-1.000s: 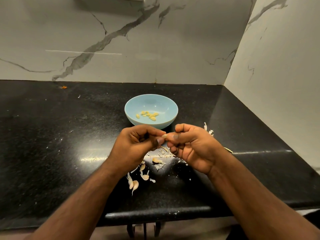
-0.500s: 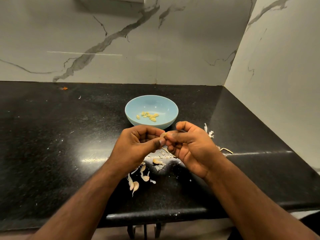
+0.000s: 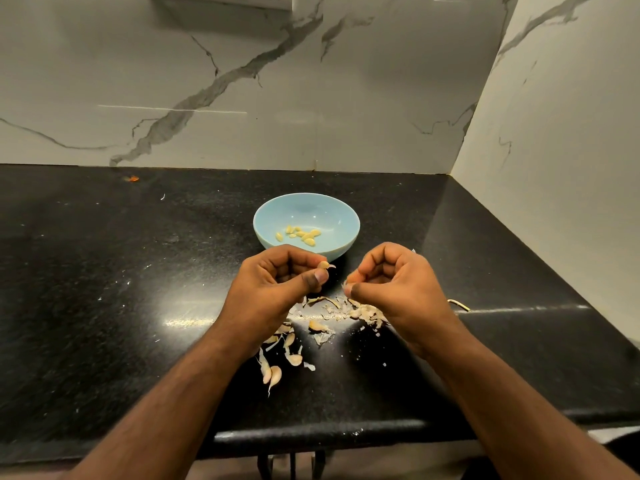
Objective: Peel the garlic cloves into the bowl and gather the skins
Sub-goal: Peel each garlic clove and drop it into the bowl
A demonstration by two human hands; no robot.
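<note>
A light blue bowl (image 3: pixel 306 209) stands on the black counter (image 3: pixel 138 289) and holds several peeled yellow cloves (image 3: pixel 301 233). Just in front of it my left hand (image 3: pixel 277 285) pinches a garlic clove (image 3: pixel 325 265) between thumb and fingers. My right hand (image 3: pixel 391 289), a short gap to the right, pinches a small strip of skin (image 3: pixel 345 285) at its thumb tip. Under and between the hands lie torn skins (image 3: pixel 332 311), and several unpeeled cloves (image 3: pixel 277 365) lie nearer the counter's front edge.
Marble walls close the counter at the back and on the right, forming a corner. A thin curved stem piece (image 3: pixel 459 304) lies right of my right hand. A small orange scrap (image 3: pixel 132 178) sits far back left. The counter's front edge (image 3: pixel 311 431) runs below my forearms.
My hands were together on the clove; now they have pulled apart, the left keeping the clove and the right coming away with a piece of skin.
</note>
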